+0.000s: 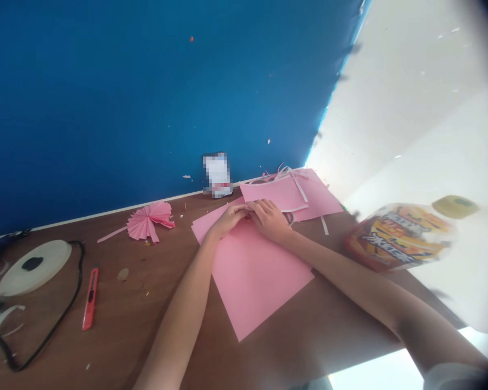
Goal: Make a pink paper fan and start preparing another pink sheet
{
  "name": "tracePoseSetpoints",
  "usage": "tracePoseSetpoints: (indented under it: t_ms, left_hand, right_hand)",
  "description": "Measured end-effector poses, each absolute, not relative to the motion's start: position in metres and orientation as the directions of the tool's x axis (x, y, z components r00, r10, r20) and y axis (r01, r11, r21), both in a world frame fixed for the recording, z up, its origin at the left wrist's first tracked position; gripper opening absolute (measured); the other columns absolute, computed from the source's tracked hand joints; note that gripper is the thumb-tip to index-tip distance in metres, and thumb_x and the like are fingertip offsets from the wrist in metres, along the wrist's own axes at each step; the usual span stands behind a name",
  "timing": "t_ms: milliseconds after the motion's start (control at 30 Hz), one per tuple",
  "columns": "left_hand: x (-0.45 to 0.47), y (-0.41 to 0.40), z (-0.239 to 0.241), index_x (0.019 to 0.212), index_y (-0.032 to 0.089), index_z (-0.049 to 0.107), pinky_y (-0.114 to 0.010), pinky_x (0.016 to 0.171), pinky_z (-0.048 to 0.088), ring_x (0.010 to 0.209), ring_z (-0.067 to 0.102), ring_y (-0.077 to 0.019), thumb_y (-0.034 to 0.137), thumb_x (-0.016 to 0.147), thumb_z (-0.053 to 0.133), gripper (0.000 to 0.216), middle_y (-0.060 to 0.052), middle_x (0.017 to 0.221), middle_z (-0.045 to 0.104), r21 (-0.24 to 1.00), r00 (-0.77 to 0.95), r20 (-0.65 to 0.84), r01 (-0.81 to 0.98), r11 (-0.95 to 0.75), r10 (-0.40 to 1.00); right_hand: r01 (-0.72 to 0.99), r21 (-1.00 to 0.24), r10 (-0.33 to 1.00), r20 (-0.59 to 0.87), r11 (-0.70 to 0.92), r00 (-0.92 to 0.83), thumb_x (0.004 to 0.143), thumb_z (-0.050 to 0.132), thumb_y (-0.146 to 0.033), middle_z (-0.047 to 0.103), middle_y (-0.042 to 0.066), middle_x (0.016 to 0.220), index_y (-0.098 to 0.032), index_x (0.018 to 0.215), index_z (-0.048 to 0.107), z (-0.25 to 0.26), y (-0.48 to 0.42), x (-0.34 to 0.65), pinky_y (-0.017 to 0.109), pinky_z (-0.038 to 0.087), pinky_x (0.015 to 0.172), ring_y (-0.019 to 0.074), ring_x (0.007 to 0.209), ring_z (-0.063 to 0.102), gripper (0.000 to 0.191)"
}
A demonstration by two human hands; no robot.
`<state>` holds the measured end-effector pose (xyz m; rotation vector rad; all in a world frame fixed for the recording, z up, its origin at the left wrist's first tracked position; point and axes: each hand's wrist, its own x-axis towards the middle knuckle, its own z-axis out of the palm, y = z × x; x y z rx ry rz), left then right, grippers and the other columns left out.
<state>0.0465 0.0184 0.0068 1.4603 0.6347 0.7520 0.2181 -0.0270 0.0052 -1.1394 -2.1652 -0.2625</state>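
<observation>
A large pink paper sheet [252,271] lies on the brown table [138,325]. My left hand [230,218] and my right hand [270,218] rest together on the sheet's far edge, fingertips meeting and curled down onto the paper as if pinching or folding that edge. Whether the edge is lifted is too small to tell. More pink sheets [301,195] lie just behind my right hand with white paper strips [287,176] on them.
A folded pink paper fan [148,221] lies to the left. A red utility knife [90,298], a white round device [34,265] with a black cable, and a drink bottle [402,234] at the right edge sit on the table. A blue wall stands behind.
</observation>
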Motion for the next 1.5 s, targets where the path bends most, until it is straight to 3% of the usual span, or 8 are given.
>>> tracePoseSetpoints:
  t_ms: [300, 467, 767, 1133, 1500]
  left_hand:
    - [0.0488, 0.014, 0.012, 0.093, 0.013, 0.07, -0.032, 0.08, 0.046, 0.08, 0.059, -0.0156, 0.045, 0.079, 0.064, 0.036, -0.006, 0.087, 0.066, 0.998, 0.626, 0.058, -0.047, -0.037, 0.778]
    - [0.0495, 0.0138, 0.0128, 0.097, 0.013, 0.07, -0.033, 0.083, 0.046, 0.081, 0.06, -0.0158, 0.047, 0.079, 0.064, 0.039, -0.007, 0.09, 0.067, 0.998, 0.629, 0.04, -0.056, -0.006, 0.776]
    - [0.0506, 0.0193, 0.0078, 0.086, 0.013, 0.068, -0.031, 0.083, 0.045, 0.082, 0.06, -0.0148, 0.047, 0.077, 0.065, 0.036, -0.007, 0.088, 0.067, 0.986, 0.499, 0.063, -0.167, 0.024, 0.864]
    - [0.0509, 0.0194, 0.0063, 0.091, 0.014, 0.07, -0.03, 0.08, 0.046, 0.076, 0.058, -0.0136, 0.046, 0.079, 0.064, 0.035, -0.004, 0.082, 0.064, 0.994, 0.533, 0.091, -0.097, -0.046, 0.841]
    - [0.0506, 0.0169, 0.0089, 0.092, 0.014, 0.069, -0.031, 0.081, 0.045, 0.078, 0.058, -0.0143, 0.039, 0.08, 0.062, 0.029, -0.004, 0.083, 0.064, 0.995, 0.568, 0.095, -0.05, -0.08, 0.818]
  right_hand:
    - [0.805, -0.131, 0.667, 0.644, 0.578, -0.374, 0.092, 0.037, -0.013, 0.061, 0.01, 0.094, -0.017, 0.122, 0.053, 0.002, -0.025, 0.2202, 0.036, 0.038, 0.076, 0.0247, 0.086, 0.048, 0.034]
    - [0.804, -0.163, 0.692, 0.622, 0.572, -0.367, 0.092, 0.035, -0.013, 0.06, 0.011, 0.095, -0.016, 0.124, 0.052, 0.0024, -0.0244, 0.2206, 0.037, 0.04, 0.078, 0.0254, 0.088, 0.048, 0.037]
    - [0.779, -0.185, 0.685, 0.623, 0.6, -0.379, 0.093, 0.033, -0.013, 0.059, 0.011, 0.093, -0.016, 0.125, 0.051, 0.0026, -0.0257, 0.2203, 0.037, 0.042, 0.08, 0.0245, 0.088, 0.049, 0.037]
    - [0.768, -0.266, 0.682, 0.675, 0.582, -0.283, 0.095, 0.037, -0.018, 0.062, 0.011, 0.103, -0.017, 0.119, 0.053, 0.0056, -0.0269, 0.2211, 0.036, 0.044, 0.083, 0.0241, 0.093, 0.053, 0.029]
    - [0.774, -0.299, 0.745, 0.592, 0.557, -0.307, 0.089, 0.039, -0.01, 0.061, 0.01, 0.101, -0.017, 0.122, 0.05, 0.0036, -0.0253, 0.2214, 0.033, 0.045, 0.075, 0.0237, 0.095, 0.054, 0.035]
